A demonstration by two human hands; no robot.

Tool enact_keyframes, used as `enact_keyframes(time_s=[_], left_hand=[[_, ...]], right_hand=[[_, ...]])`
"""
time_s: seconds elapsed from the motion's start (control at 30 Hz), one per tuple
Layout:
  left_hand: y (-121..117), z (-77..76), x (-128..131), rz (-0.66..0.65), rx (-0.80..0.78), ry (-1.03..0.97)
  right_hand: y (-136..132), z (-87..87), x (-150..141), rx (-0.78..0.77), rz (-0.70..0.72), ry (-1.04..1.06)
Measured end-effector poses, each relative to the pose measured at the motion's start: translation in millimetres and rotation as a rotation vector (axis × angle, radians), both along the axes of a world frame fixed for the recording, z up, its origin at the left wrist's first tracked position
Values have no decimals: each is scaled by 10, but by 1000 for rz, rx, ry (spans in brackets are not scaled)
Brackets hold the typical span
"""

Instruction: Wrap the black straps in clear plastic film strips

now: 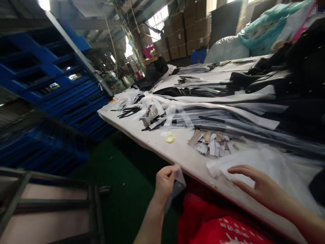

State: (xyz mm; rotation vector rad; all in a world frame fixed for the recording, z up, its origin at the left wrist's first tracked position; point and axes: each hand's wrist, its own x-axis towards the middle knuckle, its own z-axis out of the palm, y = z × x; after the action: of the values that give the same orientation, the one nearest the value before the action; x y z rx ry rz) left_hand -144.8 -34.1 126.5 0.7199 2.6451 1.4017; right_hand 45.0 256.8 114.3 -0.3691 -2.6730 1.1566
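Observation:
Just off the table's near edge, my left hand (165, 179) pinches a thin, translucent whitish sheet (179, 181), which hangs down below the fingers. It looks like plastic film. My right hand (254, 181) is over the table with its fingers apart, above or resting on a spread of white translucent film (269, 162); I cannot tell whether it touches. A pile of small grey and white card pieces (214, 142) lies just beyond the right hand. Left of that pile sits a yellow ring (170, 138), perhaps a tape roll.
Long black strips in clear film (243, 125) run along the white table (162, 150). Crumpled clear wrapping (152, 112) lies toward its left end. Blue pallets (83, 112) stack at left, above a green floor (116, 189). A metal-framed cart (56, 206) stands lower left. Cartons (177, 37) rise behind.

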Motion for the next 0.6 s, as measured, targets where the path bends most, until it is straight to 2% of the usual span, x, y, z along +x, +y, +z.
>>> enact_keyframes(time_s=[0.1,0.17,0.27,0.37,0.47,0.6], left_hand=[[582,89,173,-296,143,-64],[831,217,277,-425,216,-111],[1040,370,360,-535,272,-141],[1109,419,372,-565,256,-132],[1072,346,328,-543,196,-159],[980,121,260,-469,120,-215]], right_hand=[[-112,157,-92,-21,43,-9],[-183,258,-134,-47,65,-20],[-230,361,-148,-72,98,-38],[-120,400,-112,-54,75,-51],[283,386,-102,70,-43,-125],[1243,367,-110,255,-403,-292]])
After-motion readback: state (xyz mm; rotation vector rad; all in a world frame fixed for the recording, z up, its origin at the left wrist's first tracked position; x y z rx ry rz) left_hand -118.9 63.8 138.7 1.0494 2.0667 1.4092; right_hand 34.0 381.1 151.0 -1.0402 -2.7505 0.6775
